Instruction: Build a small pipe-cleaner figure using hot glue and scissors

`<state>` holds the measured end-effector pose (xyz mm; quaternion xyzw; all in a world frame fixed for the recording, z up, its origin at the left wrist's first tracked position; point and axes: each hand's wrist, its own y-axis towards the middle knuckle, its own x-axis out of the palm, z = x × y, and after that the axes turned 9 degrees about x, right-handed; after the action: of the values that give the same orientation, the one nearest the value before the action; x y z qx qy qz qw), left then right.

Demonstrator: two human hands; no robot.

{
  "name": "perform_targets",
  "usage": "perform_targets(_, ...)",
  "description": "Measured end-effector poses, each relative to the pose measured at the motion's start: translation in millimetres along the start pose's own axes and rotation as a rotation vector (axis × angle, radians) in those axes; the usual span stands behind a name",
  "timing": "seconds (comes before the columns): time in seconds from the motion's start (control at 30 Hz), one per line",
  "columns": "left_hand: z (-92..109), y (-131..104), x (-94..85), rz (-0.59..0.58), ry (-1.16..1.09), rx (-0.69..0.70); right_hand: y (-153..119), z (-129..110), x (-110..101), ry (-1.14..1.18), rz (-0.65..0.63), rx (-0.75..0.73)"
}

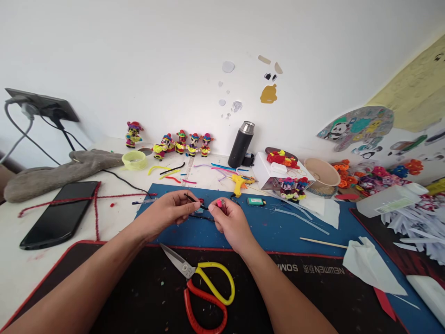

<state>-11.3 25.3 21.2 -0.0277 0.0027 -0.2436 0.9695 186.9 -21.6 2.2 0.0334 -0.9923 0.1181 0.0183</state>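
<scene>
My left hand (173,208) pinches a thin black pipe cleaner (190,198) between thumb and fingers above the blue mat (194,237). Close beside it on the right, my right hand (227,218) is closed around a small pink and silver lighter (221,204), whose top shows above the fist. The black strand runs from the left fingertips toward the right thumb. Below both hands, scissors (187,271) with one yellow and one red handle lie partly open on the black mat (139,287).
A phone (62,213) lies at left under red pipe cleaners (96,211). Small figurines (181,141) stand along the wall. A black flask (241,146), yellow glue gun (239,184), white box (266,169) and bowl (321,171) sit behind the hands. Tissue (371,264) lies at right.
</scene>
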Motion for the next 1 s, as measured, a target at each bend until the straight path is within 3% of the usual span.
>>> perform_targets(0.5, -0.2, -0.2, 5.3, 0.064, -0.008, 0.014, -0.6, 0.1, 1.0, 0.026, -0.002, -0.017)
perform_targets(0.7, -1.4, -2.0, 8.5, 0.022, -0.002, -0.016, -0.3, 1.1, 0.5, -0.013, 0.016, -0.026)
perform_targets(1.0, -1.2, -1.5, 6.8, -0.022, 0.113, 0.058, -3.3, -1.2, 1.7, -0.203, 0.056, -0.087)
